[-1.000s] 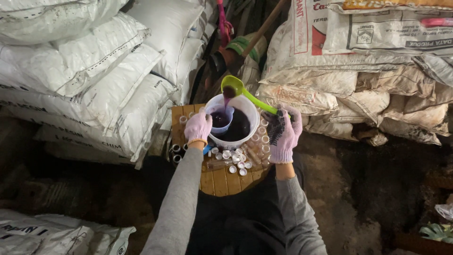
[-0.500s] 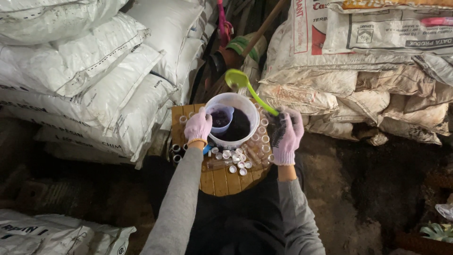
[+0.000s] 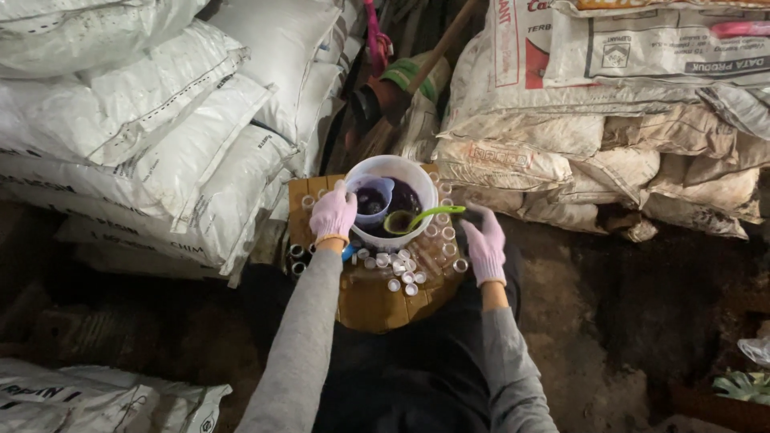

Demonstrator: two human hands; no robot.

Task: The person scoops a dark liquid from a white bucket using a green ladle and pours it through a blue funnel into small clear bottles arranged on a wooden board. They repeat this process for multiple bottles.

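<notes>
In the white bucket [image 3: 399, 167], which stands at the far edge of the small wooden stool [image 3: 365, 305] between the person's arms, the green ladle [image 3: 415, 218] now lies with its bowl down in the dark purple liquid [image 3: 407, 198] and its handle resting over the rim toward the right. A second ago this ladle was lifted high above the bucket and tipped, pouring into the small clear cup [image 3: 371, 196]; half a second ago it was raised and empty. The right hand [image 3: 484, 243], in a pale purple glove, has let go of it: the fingers are spread open, holding nothing, just beside the handle end. The left hand [image 3: 334, 213], gloved the same, is closed around the side of the clear cup and keeps it against the inner wall of the bucket, with dark liquid inside it. I judge that one pouring is finished and the cup is filled for now. For the count: one bucket, one ladle, one cup, two gloved hands. The small white caps [image 3: 399, 269] scattered on the stool in front of the bucket are about a dozen or more, I cannot count them exactly. Some small clear bottles [image 3: 446, 233] stand along the right side of the bucket, roughly five or six, and two or three dark ones [image 3: 297, 258] at the left edge. Big white sacks [image 3: 152, 120] are piled on both sides.
</notes>
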